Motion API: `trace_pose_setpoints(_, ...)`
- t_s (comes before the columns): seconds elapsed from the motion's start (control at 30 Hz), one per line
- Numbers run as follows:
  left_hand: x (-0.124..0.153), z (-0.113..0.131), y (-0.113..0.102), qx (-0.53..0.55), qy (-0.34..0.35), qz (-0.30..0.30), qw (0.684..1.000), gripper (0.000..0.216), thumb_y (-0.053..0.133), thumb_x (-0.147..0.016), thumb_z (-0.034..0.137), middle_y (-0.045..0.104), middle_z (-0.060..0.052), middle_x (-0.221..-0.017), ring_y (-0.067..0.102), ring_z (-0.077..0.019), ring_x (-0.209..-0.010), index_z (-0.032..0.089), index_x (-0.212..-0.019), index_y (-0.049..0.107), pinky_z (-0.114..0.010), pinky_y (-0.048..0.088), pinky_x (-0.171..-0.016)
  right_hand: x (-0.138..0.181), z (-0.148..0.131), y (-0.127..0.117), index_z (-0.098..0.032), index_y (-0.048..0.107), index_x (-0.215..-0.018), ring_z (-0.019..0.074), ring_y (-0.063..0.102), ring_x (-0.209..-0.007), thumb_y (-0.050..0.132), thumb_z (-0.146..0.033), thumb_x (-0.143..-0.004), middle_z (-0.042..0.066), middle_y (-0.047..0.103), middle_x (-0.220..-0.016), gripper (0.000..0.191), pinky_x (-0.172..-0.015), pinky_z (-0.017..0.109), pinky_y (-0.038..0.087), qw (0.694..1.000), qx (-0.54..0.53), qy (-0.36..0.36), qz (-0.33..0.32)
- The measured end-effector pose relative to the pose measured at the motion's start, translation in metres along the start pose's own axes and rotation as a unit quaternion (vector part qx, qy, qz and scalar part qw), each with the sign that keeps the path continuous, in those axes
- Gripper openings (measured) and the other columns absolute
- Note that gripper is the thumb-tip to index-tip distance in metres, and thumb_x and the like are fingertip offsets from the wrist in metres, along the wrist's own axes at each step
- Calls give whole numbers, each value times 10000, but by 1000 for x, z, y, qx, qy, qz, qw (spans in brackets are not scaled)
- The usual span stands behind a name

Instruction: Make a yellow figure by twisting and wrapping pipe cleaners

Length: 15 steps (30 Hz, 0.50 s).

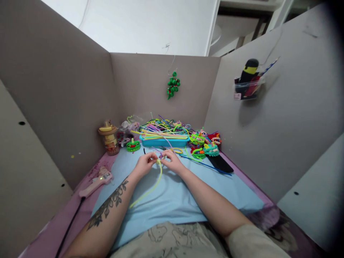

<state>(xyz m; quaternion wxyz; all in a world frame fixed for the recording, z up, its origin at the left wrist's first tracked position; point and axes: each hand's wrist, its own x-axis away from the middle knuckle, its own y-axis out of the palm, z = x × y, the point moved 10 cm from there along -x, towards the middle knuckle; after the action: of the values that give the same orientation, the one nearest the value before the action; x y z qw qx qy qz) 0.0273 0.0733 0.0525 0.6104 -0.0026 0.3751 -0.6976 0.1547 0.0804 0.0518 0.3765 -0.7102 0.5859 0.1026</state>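
My left hand (146, 162) and my right hand (172, 161) meet over the blue cloth, fingertips pinched close together. Between them is a yellow pipe cleaner (158, 179), its long free end curving down toward me. A bit of purple pipe cleaner (161, 155) shows at the fingertips, and how the two join is hidden by my fingers. Just beyond my hands, several loose pipe cleaners lie on the cloth, among them a dark blue one (209, 166) stretching to the right.
A blue tray (163, 142) heaped with pipe cleaners stands at the back. Several finished pipe-cleaner figures (211, 149) sit right of it, a green one (133, 145) left. A lidded cup (109, 139) and pink glue gun (95, 183) are on the left. Grey panels (161, 86) enclose the table.
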Motion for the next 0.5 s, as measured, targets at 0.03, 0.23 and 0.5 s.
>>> trace_pose_setpoints(0.03,0,-1,1,-2,4,-2,1000,67,533,-733,190,598,4,-705,501,-105,-621,152,-754,583,-208,386,-586,0,0,1,-188,621,-795,176,526,-922,636,-242,-710,38,564,-935,102,-796,298,418,1000,-8,-3,-7)
trace_pose_setpoints(0.23,1,-1,3,-31,13,4,999,66,553,-747,211,589,17,-670,465,-93,-570,157,-736,590,-205,366,-562,1,2,8,-187,654,-753,173,547,-891,648,-261,-720,34,565,-917,82,-810,301,417,998,-34,11,-43)
trace_pose_setpoints(0.5,4,18,-7,-61,36,47,996,123,538,-772,284,598,-6,-760,507,-110,-642,168,-799,567,-235,411,-632,1,0,-3,-186,640,-711,172,546,-866,603,-187,-733,25,585,-834,43,-825,304,409,999,27,-5,18)
